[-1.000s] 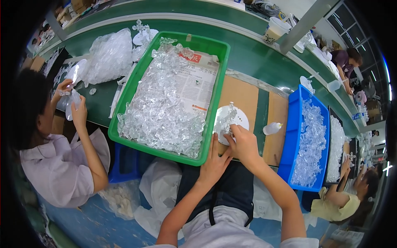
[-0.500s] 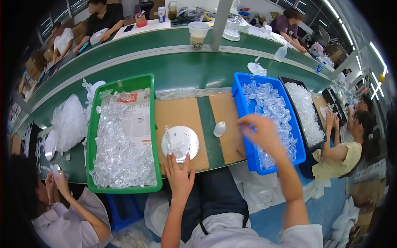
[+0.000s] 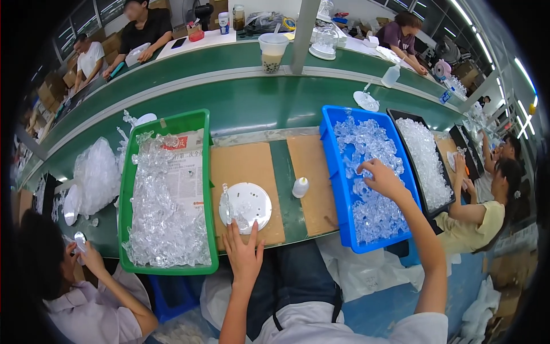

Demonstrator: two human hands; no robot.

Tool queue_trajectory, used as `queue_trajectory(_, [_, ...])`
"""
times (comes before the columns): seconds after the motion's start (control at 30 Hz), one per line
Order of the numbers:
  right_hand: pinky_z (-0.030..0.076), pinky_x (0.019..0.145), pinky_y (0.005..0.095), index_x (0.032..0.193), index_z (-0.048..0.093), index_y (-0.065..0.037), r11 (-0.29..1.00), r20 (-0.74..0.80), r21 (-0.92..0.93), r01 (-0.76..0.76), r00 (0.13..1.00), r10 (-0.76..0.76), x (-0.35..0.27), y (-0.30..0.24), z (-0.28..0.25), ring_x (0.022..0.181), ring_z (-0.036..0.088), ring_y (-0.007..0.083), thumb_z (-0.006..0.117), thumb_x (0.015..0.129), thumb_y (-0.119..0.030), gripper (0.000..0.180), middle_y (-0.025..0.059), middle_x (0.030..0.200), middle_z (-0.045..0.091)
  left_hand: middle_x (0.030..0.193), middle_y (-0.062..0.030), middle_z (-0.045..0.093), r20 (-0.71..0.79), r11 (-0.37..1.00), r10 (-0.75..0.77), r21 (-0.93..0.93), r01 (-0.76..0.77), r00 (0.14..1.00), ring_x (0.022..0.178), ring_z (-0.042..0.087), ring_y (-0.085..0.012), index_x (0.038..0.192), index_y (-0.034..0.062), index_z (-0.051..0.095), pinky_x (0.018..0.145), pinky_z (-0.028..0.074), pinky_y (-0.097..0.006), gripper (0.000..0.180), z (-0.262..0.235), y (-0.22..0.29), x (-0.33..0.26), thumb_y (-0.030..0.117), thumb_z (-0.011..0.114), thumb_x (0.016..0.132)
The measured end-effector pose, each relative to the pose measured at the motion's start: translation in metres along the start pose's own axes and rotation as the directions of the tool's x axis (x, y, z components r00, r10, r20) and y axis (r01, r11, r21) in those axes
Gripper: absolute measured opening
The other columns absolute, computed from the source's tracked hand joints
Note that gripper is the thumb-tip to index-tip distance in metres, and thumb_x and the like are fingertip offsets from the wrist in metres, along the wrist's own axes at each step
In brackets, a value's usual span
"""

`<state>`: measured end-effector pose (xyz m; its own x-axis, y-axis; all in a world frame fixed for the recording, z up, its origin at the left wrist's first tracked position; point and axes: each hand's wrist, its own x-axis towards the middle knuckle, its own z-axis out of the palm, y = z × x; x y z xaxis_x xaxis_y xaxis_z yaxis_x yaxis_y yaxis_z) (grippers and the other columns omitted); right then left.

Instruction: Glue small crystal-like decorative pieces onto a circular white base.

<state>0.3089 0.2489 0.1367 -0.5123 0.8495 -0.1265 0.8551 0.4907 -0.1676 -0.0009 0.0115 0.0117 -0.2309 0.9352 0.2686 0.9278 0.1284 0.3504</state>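
Observation:
A round, shiny whitish disc (image 3: 255,200) with small dark spots lies on a cardboard sheet in front of me. At its left edge stands a slim clear plastic figure (image 3: 225,198), and more clear material rests on the disc. My left hand (image 3: 244,255) has its fingers spread, the tips on the disc's near edge. Over the blue bin (image 3: 335,189), my right hand (image 3: 382,179) has bent fingers drawn together among clear plastic pieces (image 3: 375,215); what they grip cannot be made out. A small white bottle (image 3: 300,187) stands between disc and bin.
On the left, a green bin (image 3: 211,229) holds clear pieces and newspaper. A black tray (image 3: 441,195) of clear pieces sits right of the blue bin. Co-workers sit on both sides and across the bench. A drink cup (image 3: 271,51) stands on the raised ledge ahead.
My right hand has come down into the blue bin, its fingers now at the pieces. My left hand stays at the disc's edge. The whole view has shifted slightly.

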Motion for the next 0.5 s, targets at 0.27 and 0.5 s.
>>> queue_trajectory(0.27, [0.048, 0.080, 0.0402, 0.106, 0.061, -0.011, 0.987, -0.115, 0.115, 0.110, 0.989, -0.097, -0.015, 0.001, 0.017, 0.088, 0.061, 0.0327, 0.061, 0.083, -0.013, 0.022, 0.0155, 0.087, 0.062, 0.143, -0.0293, 0.025, 0.003, 0.998, 0.013, -0.063, -0.012, 1.000, 0.132, 0.025, -0.0446, 0.133, 0.0181, 0.049, 0.107, 0.022, -0.056, 0.049, 0.000, 0.001, 0.002, 0.024, 0.059, 0.086])
queue_trajectory(0.5, [0.049, 0.072, 0.0396, 0.096, 0.064, -0.007, 0.990, -0.287, 0.143, -0.016, 0.956, 0.057, -0.022, -0.012, 0.032, 0.077, 0.061, 0.0302, 0.066, 0.078, -0.012, 0.020, 0.0145, 0.083, 0.062, 0.143, -0.0292, 0.025, -0.005, 0.999, -0.001, -0.052, 0.001, 1.000, 0.132, 0.025, -0.0442, 0.133, 0.0184, 0.049, 0.106, 0.023, -0.056, 0.048, 0.000, 0.000, 0.001, 0.025, 0.059, 0.086])
